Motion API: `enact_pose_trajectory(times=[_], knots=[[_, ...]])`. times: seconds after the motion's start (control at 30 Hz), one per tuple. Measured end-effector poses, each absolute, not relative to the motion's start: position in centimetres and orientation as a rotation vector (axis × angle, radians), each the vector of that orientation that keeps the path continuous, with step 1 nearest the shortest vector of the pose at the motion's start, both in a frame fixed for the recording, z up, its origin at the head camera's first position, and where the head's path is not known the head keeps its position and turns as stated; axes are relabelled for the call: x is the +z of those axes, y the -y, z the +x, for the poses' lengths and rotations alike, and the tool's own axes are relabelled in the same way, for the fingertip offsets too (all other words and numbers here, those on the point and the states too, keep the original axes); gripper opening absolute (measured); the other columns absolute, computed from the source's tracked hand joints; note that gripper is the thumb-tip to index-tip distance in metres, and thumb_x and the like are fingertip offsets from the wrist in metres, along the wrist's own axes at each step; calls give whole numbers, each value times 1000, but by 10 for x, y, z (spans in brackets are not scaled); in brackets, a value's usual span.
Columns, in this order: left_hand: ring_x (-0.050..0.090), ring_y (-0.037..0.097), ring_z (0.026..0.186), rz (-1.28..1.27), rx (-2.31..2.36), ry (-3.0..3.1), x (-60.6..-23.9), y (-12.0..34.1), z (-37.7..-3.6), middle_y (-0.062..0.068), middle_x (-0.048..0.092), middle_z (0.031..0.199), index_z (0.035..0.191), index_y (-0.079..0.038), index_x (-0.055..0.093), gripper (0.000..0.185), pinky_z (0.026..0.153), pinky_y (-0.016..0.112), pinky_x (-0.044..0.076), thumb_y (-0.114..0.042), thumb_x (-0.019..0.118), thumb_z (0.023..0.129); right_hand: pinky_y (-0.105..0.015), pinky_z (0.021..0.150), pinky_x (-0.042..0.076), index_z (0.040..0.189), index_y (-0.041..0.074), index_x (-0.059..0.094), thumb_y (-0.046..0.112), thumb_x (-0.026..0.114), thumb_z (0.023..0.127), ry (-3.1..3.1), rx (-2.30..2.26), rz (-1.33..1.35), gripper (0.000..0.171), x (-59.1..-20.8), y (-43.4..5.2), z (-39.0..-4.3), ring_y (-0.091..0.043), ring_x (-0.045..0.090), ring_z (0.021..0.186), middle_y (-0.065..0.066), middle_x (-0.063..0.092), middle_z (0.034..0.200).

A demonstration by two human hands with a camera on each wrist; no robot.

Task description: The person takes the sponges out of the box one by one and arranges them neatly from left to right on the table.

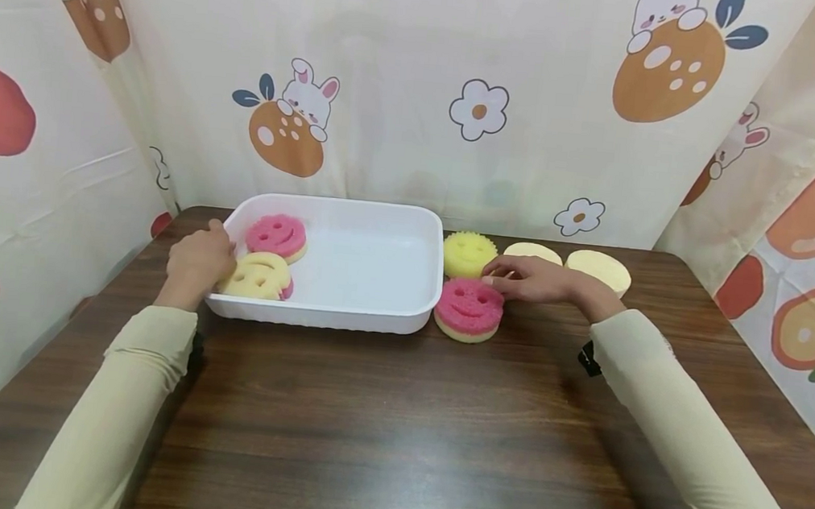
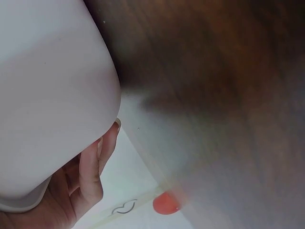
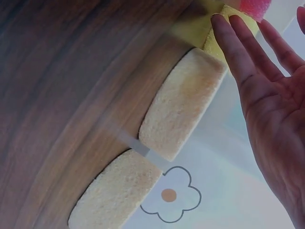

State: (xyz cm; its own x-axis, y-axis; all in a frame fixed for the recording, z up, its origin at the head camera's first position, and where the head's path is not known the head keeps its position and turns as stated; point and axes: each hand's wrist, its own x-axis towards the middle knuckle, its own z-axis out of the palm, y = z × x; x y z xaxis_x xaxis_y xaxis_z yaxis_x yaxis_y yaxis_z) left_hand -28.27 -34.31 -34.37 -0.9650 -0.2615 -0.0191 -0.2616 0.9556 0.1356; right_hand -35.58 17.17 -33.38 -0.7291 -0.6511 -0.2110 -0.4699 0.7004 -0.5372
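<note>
My left hand (image 1: 198, 259) grips the left end of a white plastic tray (image 1: 343, 320); in the left wrist view its fingers (image 2: 90, 176) curl around the outside of the tray wall. Inside lie a pink smiley sponge (image 1: 274, 233) and a pale yellow smiley sponge (image 1: 261, 270), with some pink showing under the yellow one's edge. My right hand (image 1: 539, 280) reaches over the table to the right of the tray. Its fingers stay nearly straight, fingertips right at another pink smiley sponge (image 1: 470, 310). Behind that sponge sits a yellow scalloped smiley sponge (image 1: 467, 252).
Two pale cream sponges (image 3: 183, 102) stand along the back of the dark wooden table (image 1: 393, 415), against a patterned curtain (image 1: 390, 124). The curtain also encloses both sides. The pink and yellow sponges sit close by the tray's right wall.
</note>
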Motion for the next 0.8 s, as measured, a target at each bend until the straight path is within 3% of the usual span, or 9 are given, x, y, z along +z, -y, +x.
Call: enact_pose_trajectory(times=[0.23,0.6,0.8], knots=[[61,46,84,-404,228,-3110,-344,344,-282,38,58,102,137,19,28,56,74,59,51,-24,39,103,-45,97,54,138,7,50,38,53,102,-2462,-744,-836,48,-324,-172,-354,-30,65,117,-18,58,136],[60,47,85,-395,224,-3113,-343,342,-280,39,58,104,138,20,27,57,76,61,51,-24,39,103,-45,98,54,139,6,49,37,53,102,-2484,-767,-830,48,-315,-171,-355,-29,67,114,-16,64,127],[61,47,86,-397,223,-3112,-343,342,-280,39,58,105,139,20,27,58,76,61,51,-24,39,103,-48,104,48,140,8,48,36,52,103,-2529,-740,-837,46,-311,-170,-356,-32,65,117,-16,61,133]])
